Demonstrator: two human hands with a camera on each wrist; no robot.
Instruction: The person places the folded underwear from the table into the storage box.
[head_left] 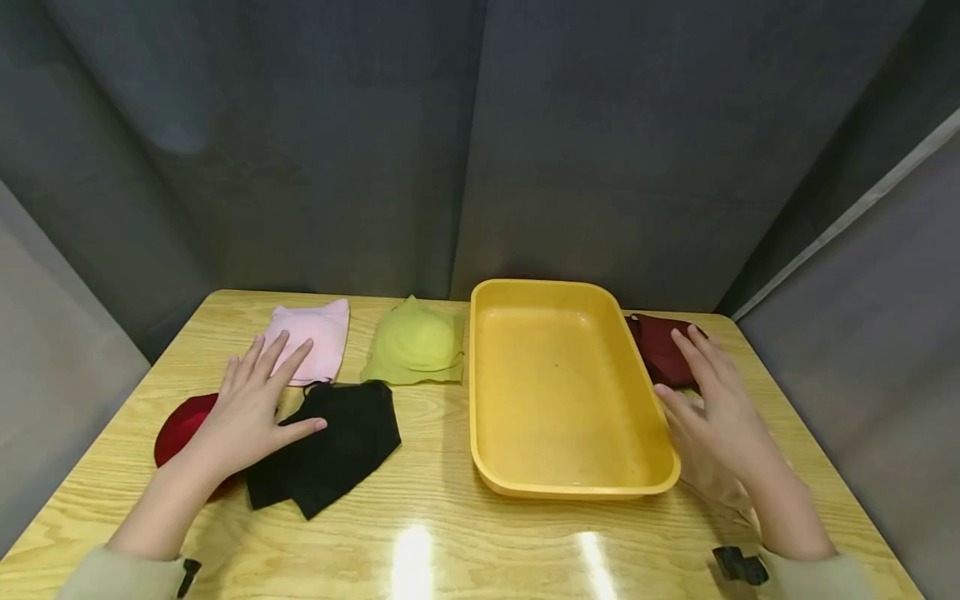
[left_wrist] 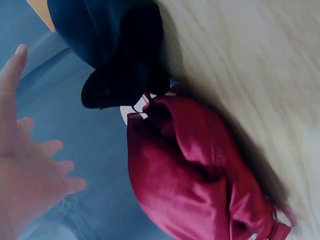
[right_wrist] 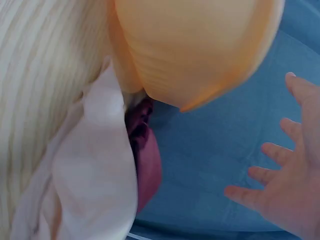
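Observation:
My left hand (head_left: 243,417), fingers spread, is held above a red satin bra (head_left: 180,423) and a folded black bra (head_left: 345,442). It grips neither; the left wrist view shows the fingers apart from the red cups. Past its fingertips lies a folded pink bra (head_left: 330,337), with a yellow-green bra (head_left: 416,337) to the right of that. Over at the right, my right hand (head_left: 723,408) hovers with spread fingers above a beige bra (right_wrist: 95,165), partly hiding it. A dark red bra (head_left: 663,346) lies farther back, beyond those fingers.
A yellow plastic tub (head_left: 558,400) stands right of centre on the wooden table (head_left: 442,533), between the hands, with nothing in it. Grey curtains (head_left: 337,150) hang behind the table, and grey panels flank both sides.

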